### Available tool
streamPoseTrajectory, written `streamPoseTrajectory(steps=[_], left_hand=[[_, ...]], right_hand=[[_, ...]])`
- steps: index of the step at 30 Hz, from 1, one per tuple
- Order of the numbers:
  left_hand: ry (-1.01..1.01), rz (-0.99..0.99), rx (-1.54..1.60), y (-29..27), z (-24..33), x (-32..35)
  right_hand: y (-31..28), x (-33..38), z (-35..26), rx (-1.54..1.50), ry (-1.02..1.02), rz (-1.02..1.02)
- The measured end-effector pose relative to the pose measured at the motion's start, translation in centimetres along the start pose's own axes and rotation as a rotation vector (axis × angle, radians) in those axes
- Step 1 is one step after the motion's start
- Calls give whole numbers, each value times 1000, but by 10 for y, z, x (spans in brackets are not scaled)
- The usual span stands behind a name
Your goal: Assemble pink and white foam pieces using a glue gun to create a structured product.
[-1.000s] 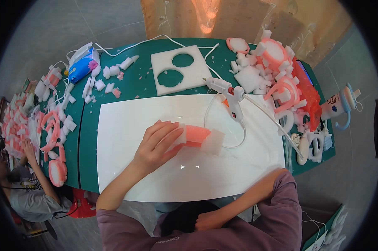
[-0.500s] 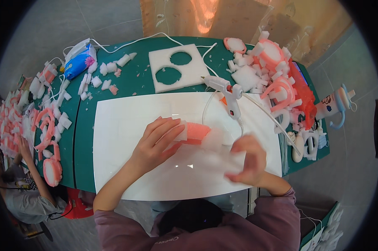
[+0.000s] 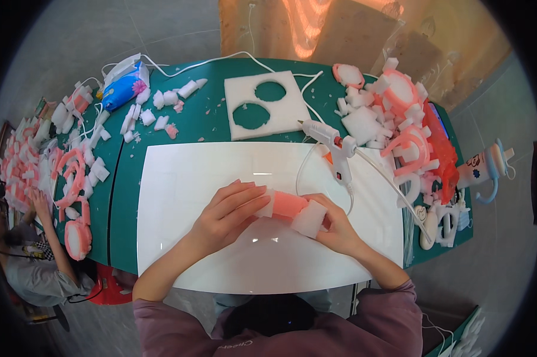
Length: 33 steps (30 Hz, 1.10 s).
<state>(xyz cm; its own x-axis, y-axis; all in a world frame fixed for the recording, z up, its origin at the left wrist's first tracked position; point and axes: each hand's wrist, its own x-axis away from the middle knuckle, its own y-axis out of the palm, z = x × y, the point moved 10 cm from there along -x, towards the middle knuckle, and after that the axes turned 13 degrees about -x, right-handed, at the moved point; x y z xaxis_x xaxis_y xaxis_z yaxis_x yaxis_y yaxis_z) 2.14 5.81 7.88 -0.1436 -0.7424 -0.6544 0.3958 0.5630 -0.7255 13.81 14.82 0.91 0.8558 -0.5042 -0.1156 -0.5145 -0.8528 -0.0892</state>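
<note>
Between my hands, over the white board [image 3: 179, 208], is a pink foam piece [image 3: 288, 204] with white foam blocks at its two ends. My left hand [image 3: 229, 211] is closed on its left end, fingers lying over a white block there. At the other end, my right hand [image 3: 334, 223] grips beside a larger white foam block [image 3: 309, 218], the fingertips partly hidden behind it. A white glue gun [image 3: 340, 156] with a clear glue stick in its back lies beyond my right hand, nozzle toward the upper left.
A white foam sheet [image 3: 232, 92] with two round holes lies behind the board. Pink and white foam pieces [image 3: 408, 146] pile up at the right, near a cup [image 3: 479, 166]. More foam [image 3: 72, 178] covers the left side, where another person's hand [image 3: 41, 205] rests. White cables cross the back.
My right hand, blurred and apart before, has come in to the foam piece's right end and closed on it. My left hand keeps its hold. The whole view has shifted slightly.
</note>
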Motion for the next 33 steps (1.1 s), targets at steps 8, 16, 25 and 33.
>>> streamPoseTrajectory(steps=[8, 16, 25, 33], left_hand=[[-15, -17, -28, 5, -3, 0], [-45, -46, -22, 4, -4, -1], [-49, -38, -60, 7, -1, 1], [-39, -26, -51, 5, -2, 2]], right_hand=[[4, 1, 28, -273, 132, 39], [2, 2, 27, -166, 55, 31], [0, -2, 17, -99, -15, 85], [2, -1, 34, -270, 115, 45]])
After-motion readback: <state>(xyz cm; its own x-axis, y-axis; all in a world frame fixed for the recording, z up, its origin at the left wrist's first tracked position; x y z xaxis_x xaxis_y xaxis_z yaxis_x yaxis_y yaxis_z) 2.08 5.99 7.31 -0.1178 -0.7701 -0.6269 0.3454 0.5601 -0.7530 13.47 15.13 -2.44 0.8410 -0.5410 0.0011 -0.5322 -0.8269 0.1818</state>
